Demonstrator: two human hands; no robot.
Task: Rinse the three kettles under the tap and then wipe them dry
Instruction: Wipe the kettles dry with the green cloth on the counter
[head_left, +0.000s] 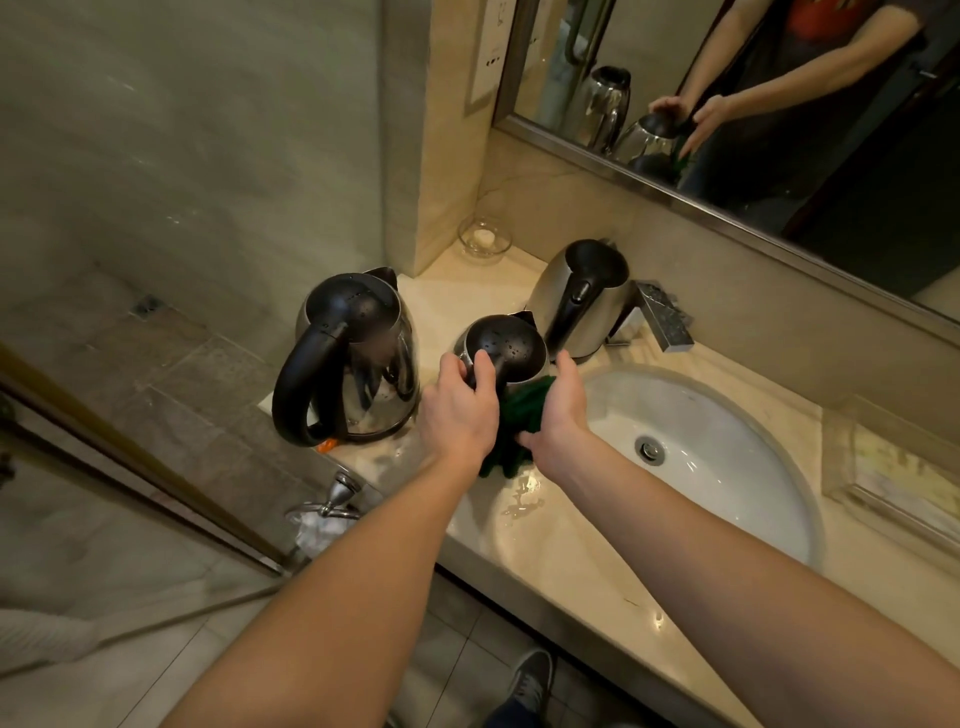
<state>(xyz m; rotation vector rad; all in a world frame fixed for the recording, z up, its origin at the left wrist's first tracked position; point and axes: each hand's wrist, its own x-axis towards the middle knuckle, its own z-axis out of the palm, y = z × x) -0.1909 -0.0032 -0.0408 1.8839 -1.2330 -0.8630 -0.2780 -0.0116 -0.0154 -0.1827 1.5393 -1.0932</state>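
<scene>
The middle kettle's (511, 343) handle is hidden under my left hand (460, 413), and most of its steel body is covered by both hands and the cloth (519, 415); only the wet black lid and the spout show clearly. My right fingers are mostly buried in the cloth, so I can't see exactly how they lie. The tap (662, 319) is partly behind the back kettle (576, 299). A flat tray-like thing at the right edge is too blurred to make out.

There are three kettles, all upright on the counter (545, 551) left of the basin (753, 499). The left kettle (358, 358) is the biggest and stands at the counter's end. The middle one is the smallest and sits just beside it. The back one stands against the tap. There is one green cloth and one basin.

My left hand grips the middle kettle from above, thumb on the lid and fingers curled over its left rim. My right hand (563, 410) clutches the cloth and presses it to the kettle's right side.

A glass bowl (484, 240) sits in the back corner. The mirror (779, 171) above reflects my arms and kettles. Water is puddled on the counter near the cloth.
</scene>
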